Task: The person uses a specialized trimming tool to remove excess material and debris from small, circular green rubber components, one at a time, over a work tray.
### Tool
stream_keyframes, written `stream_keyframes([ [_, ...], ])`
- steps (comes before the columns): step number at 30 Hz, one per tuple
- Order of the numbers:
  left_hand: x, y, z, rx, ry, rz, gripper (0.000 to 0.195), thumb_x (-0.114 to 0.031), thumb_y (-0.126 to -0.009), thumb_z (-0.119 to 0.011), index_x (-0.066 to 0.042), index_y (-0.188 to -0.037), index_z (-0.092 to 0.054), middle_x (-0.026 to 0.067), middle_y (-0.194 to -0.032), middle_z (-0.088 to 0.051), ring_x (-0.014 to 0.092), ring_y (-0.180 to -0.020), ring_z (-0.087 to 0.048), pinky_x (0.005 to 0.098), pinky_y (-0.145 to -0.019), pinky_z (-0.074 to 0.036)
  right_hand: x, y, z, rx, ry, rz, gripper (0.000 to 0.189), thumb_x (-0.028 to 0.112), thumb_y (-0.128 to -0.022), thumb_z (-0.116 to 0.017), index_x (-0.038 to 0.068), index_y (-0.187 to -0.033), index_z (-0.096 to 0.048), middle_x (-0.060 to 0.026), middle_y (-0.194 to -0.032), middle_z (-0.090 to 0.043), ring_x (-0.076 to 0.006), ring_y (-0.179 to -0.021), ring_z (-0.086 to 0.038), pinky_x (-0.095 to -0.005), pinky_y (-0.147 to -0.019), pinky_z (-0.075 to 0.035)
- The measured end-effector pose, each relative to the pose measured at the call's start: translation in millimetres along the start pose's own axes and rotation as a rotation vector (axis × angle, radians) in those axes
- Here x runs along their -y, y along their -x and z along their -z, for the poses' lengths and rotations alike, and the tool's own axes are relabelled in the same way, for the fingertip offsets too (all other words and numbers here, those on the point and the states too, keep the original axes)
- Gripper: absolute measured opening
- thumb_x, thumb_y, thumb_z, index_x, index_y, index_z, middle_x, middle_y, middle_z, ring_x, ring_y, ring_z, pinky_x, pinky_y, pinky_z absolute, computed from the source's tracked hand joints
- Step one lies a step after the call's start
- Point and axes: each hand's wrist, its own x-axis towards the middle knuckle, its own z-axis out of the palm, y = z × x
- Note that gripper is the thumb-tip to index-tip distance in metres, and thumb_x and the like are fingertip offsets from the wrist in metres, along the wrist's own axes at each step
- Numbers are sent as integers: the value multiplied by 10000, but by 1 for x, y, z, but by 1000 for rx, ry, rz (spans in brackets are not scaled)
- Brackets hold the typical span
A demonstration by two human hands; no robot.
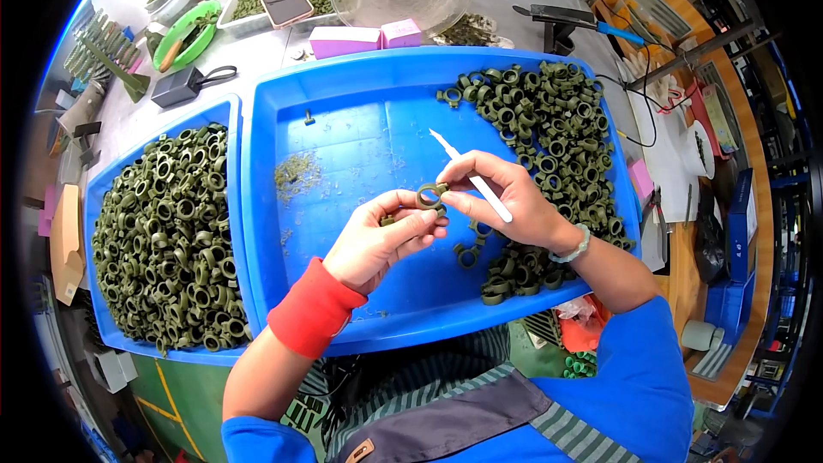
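My left hand (389, 231) pinches an olive-green plastic ring part (419, 197) above a large blue plastic tray (418, 61). More green pieces show between its fingers, partly hidden. A slim white pen-shaped tool (492, 198) lies across my right hand (498, 190), its pointed tip facing away to the upper left. The right thumb and index finger also touch the ring's right side. Many similar ring parts (553, 122) are heaped along the tray's right side. Fine green shavings (297, 173) and one small green piece (309, 117) lie on the tray's left part.
A second blue tray (236, 206) full of ring parts (173, 238) adjoins on the left. Behind stand pink boxes (345, 42), a phone (287, 4) on clear tubs, a green bowl (186, 32) and a black box (177, 87). Pliers (657, 206) lie at right.
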Motion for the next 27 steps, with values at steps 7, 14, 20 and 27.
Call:
stream_keyframes([
  [7, -4, 3, -3, -5, 114, -67, 247, -54, -968, -657, 0, -1194, -571, 130, -1162, -661, 212, -1052, -685, 281, -944, -567, 1, 0, 3, 7, 47, 53, 187, 71, -936, -704, 24, -1107, -644, -53, -1062, -676, -114, -999, -645, -270, -892, -529],
  [14, 2, 0, 2, -48, 16, -278, 171, 16, -959, -635, 2, -1129, -635, 153, -1208, -652, 229, -1113, -668, 295, -952, -577, 0, -4, 9, 0, 59, 141, 183, -4, -932, -669, 22, -1106, -622, -67, -1120, -662, -130, -1041, -640, -283, -935, -523],
  [20, 6, -3, 2, -59, -200, -423, 131, 21, -932, -670, -14, -1058, -674, 126, -1197, -656, 184, -1086, -657, 308, -948, -564, 8, 0, 4, -27, -90, 19, 179, 67, -944, -703, 15, -1099, -633, -42, -1050, -694, -107, -983, -665, -261, -886, -539],
  [27, 0, 0, -2, -135, -62, -280, 260, -16, -961, -640, 3, -1220, -626, 104, -1188, -662, 176, -1063, -669, 299, -937, -564, 18, -4, 17, 16, 194, -69, 144, 124, -949, -701, 23, -1036, -647, -58, -974, -682, -123, -961, -652, -273, -833, -521],
])
